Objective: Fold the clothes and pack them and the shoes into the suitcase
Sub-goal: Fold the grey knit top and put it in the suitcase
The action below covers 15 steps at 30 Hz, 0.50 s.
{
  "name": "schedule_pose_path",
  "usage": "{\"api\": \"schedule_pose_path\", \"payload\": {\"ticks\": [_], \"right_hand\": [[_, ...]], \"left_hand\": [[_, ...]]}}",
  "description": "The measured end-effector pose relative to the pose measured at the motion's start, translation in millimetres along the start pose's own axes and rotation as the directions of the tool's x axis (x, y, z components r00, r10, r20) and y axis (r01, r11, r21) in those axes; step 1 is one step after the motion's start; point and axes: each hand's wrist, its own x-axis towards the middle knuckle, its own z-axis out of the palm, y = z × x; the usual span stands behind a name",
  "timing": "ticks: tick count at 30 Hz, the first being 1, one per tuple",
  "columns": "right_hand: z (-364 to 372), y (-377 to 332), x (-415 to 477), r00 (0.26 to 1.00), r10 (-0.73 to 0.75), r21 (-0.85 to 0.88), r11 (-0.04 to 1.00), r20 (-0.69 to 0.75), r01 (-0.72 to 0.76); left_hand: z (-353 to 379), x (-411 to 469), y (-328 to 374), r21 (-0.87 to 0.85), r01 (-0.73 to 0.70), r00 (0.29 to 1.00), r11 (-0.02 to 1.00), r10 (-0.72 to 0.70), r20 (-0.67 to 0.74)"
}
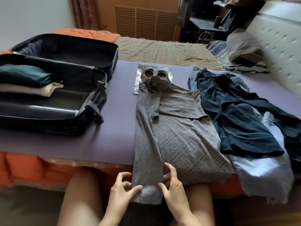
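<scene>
Grey dress (179, 141) folded strip: left hand (120, 191) and right hand (172, 188) pinch its edges, each grip curled.

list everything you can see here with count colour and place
suitcase: 1, black, open, left on mat
folded clothes: 2, green on cream, in suitcase
shoes: 2, tan, on bag, far centre
bag: 1, silver, under shoes
top: 1, grey, centre of mat
clothes pile: 1, navy and pale blue, right
mat: 1, purple, on bed
pillow: 1, brown, far right
left grip: 1, pinches top's near end
right grip: 1, pinches same end
</scene>
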Motion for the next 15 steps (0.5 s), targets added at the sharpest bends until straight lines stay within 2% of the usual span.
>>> {"api": "schedule_pose_path", "payload": {"ticks": [4,6,8,11,15], "right_hand": [[4.2,-1.1,0.5,0.998,0.06,-0.007,0.998,-0.01,-0.06],[6.4,-5.5,-0.2,0.996,0.09,-0.092,0.992,-0.016,-0.091],[6.2,-10.6,1.8,0.995,0.06,-0.155,0.985,-0.084,-0.073],[0.7,-20.5,19.2,0.978,0.003,-0.114,0.993,-0.211,-0.028],[-17.0,-43.9,70.6,0.971,-0.009,-0.03,1.0,-0.238,0.002]], "left_hand": [[4.5,3.8,-2.7,0.077,-0.014,0.999,0.997,0.017,-0.036],[6.8,4.9,-3.1,0.132,-0.053,0.997,0.99,0.061,-0.053],[7.5,6.2,-0.5,0.19,-0.136,0.979,0.972,0.162,-0.128],[4.2,17.5,9.8,0.295,-0.286,0.908,0.912,0.356,-0.222],[-1.3,48.1,38.6,0.423,-0.441,0.826,0.792,0.542,-0.154]]}}
